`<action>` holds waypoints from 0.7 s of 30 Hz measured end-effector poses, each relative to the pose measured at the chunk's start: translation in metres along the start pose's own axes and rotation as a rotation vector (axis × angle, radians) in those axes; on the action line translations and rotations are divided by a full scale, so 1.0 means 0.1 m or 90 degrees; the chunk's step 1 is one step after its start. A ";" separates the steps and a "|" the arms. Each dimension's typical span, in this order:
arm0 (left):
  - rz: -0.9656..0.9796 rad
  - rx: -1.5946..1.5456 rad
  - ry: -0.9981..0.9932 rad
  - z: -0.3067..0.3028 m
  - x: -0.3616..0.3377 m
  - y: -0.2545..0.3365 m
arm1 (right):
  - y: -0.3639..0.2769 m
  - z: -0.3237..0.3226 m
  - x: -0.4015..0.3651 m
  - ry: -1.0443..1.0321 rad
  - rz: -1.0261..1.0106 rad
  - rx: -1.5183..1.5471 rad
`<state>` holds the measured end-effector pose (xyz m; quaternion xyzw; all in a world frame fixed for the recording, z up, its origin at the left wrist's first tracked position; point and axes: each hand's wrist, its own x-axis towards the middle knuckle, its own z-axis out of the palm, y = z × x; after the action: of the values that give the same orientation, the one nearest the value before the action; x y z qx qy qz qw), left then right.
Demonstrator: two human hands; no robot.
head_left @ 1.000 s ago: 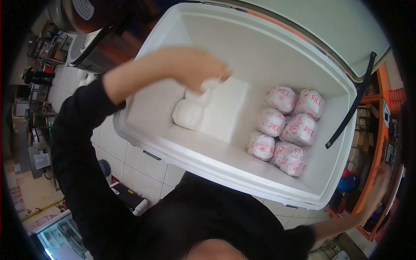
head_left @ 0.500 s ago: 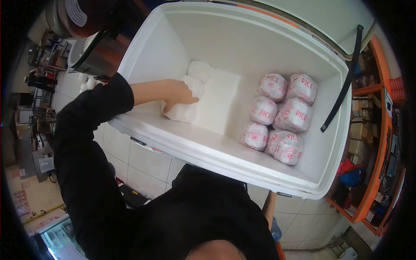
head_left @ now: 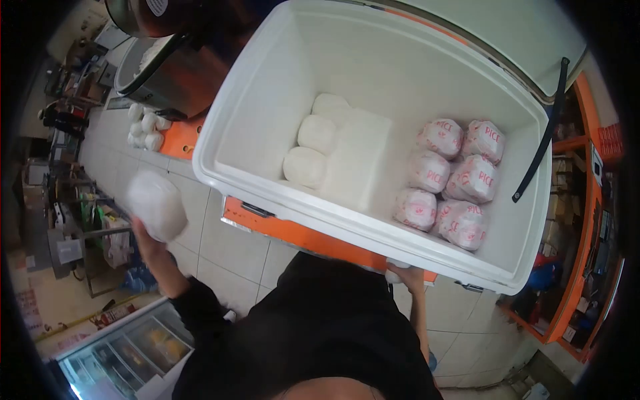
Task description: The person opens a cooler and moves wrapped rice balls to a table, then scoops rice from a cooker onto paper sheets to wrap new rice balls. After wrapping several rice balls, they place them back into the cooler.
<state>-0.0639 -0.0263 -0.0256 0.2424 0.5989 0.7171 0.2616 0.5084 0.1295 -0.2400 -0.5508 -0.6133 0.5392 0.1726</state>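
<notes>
My left hand (head_left: pixel 152 245) is out to the left of the white cooler (head_left: pixel 300 203), closed on a white wrapped bundle (head_left: pixel 157 205) that looks motion-blurred. At the cooler's near side, my right hand (head_left: pixel 410 275) is closed around a small white bundle (head_left: pixel 395 273), partly hidden by the rim. Inside the cooler, three plain white bundles (head_left: pixel 317 133) form a row on the left. Several paper-wrapped bundles printed RICE (head_left: pixel 472 179) are stacked on the right.
An orange surface (head_left: pixel 293 232) lies under the cooler. Behind it on the left are a large pot (head_left: pixel 175 77) and a pile of white bundles (head_left: pixel 145 128). The raised lid's black strap (head_left: pixel 543 133) hangs at the right, near orange shelving (head_left: pixel 583 253).
My left hand has come out of the cooler and moved left, now with a bundle in it. Three white bundles are uncovered inside. My right hand has come into view below the rim.
</notes>
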 end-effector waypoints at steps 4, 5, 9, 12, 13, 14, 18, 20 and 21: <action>-0.298 0.081 -0.025 -0.05 -0.07 -1.17 | -1.10 -0.03 -0.29 -0.059 0.293 0.584; -0.364 0.081 -0.068 -0.02 -0.04 -1.43 | -1.53 -0.03 -0.31 -0.198 0.224 0.679; -0.407 0.308 -0.389 0.18 0.20 -1.97 | -2.74 -0.13 -0.33 -0.497 0.031 0.683; -0.212 0.455 -0.461 0.42 0.42 -1.76 | -3.60 -0.22 -0.28 -0.469 -0.090 0.494; -0.048 0.513 -0.387 0.56 0.49 -1.54 | -3.83 -0.20 -0.22 -0.410 -0.095 0.477; 0.119 0.562 -0.307 0.76 0.57 -1.25 | -4.05 -0.14 -0.15 -0.349 -0.102 0.459; 0.116 -0.103 -0.200 1.74 0.36 0.55 | -4.89 0.27 0.26 -0.184 -0.099 0.246; 0.110 -0.134 -0.295 2.11 0.24 0.94 | -5.08 0.51 0.46 -0.265 -0.182 0.195; 0.124 -0.100 -0.265 2.22 0.25 0.93 | -5.11 0.65 0.52 -0.260 -0.236 0.146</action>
<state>0.0558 0.1394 0.1040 0.4204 0.4484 0.7179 0.3270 0.1891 0.2397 0.1519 -0.2865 -0.6607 0.6638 0.2020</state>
